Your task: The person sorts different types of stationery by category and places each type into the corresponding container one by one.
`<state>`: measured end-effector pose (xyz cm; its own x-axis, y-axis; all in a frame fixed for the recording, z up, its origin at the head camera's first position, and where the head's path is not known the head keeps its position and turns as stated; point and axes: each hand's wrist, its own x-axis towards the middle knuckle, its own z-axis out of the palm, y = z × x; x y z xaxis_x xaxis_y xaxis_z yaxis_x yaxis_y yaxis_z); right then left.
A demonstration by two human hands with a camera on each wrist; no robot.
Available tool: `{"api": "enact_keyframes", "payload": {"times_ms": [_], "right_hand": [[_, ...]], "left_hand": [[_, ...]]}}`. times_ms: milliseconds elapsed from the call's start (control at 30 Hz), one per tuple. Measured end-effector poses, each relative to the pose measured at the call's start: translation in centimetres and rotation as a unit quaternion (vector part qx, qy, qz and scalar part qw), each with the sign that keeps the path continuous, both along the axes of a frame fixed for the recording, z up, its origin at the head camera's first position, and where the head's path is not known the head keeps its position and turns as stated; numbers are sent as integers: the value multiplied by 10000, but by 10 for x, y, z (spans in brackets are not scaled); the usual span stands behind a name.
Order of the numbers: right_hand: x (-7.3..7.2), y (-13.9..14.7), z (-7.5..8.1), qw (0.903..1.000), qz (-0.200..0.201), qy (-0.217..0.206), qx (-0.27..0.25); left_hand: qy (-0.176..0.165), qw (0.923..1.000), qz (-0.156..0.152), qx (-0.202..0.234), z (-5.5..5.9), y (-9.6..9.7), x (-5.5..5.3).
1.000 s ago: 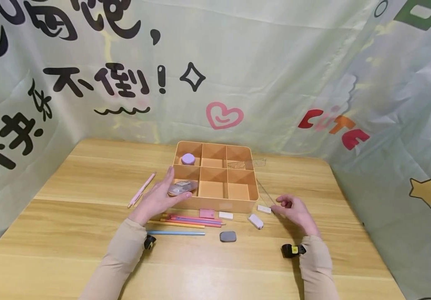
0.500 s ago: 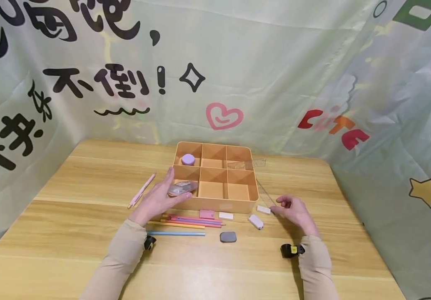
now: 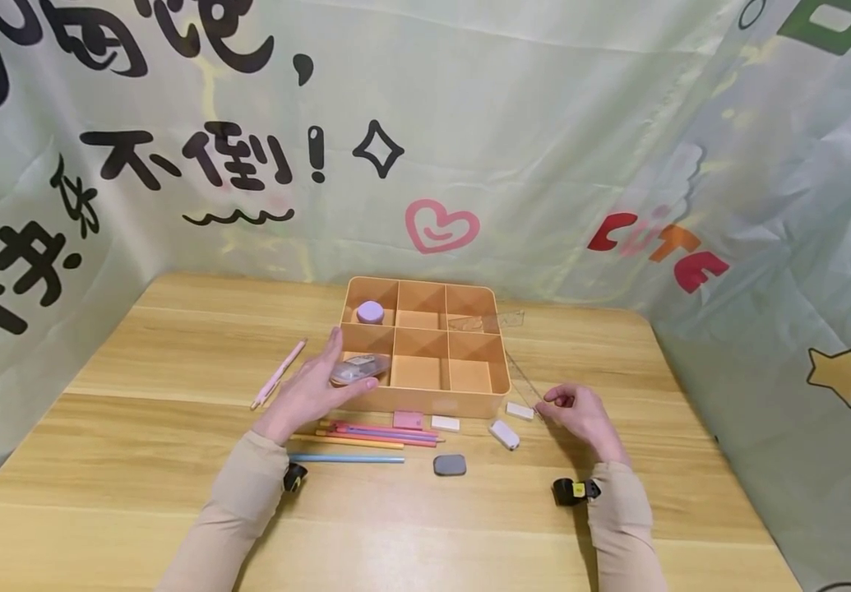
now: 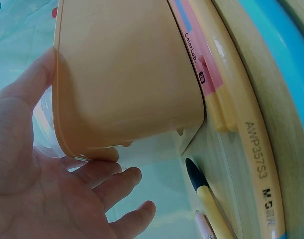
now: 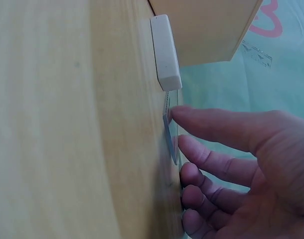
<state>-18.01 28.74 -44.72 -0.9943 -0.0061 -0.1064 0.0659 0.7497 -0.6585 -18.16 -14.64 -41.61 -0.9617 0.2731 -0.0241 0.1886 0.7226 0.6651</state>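
My left hand (image 3: 307, 403) rests at the front left corner of an orange six-compartment organizer box (image 3: 432, 402), fingers spread along its side and thumb over the front rim. Beside that thumb, a clear plastic case (image 3: 358, 369) sits in the front left compartment. In the left wrist view the box wall (image 4: 127, 74) lies against the thumb, while the outer fingers hang free. My right hand (image 3: 580, 415) pinches the end of a clear ruler (image 5: 169, 134) between thumb and index finger, low over the table right of the box. A white eraser (image 5: 166, 52) lies by the thumb.
A purple round-lidded jar (image 3: 370, 312) stands in the back left compartment. Another clear ruler (image 3: 487, 321) spans the box's right rim. In front lie several pencils (image 3: 381, 434), a blue pencil (image 3: 351, 459), a pink eraser (image 3: 408, 420) and a grey eraser (image 3: 450, 465). Pink pens (image 3: 279, 374) lie left.
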Motion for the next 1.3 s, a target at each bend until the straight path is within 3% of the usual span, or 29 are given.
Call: {"api": "enact_keyframes", "payload": {"times_ms": [333, 667, 1300], "right_hand": [[-3, -1, 0, 10000, -33, 48, 79], [-4, -2, -2, 9997, -48, -7, 233], [-3, 0, 0, 9991, -307, -202, 197]], "left_hand": [[27, 10000, -13, 34, 2, 0, -1], [-159, 9999, 34, 57, 4, 0, 0], [-86, 10000, 30, -20, 1, 0, -1]]}}
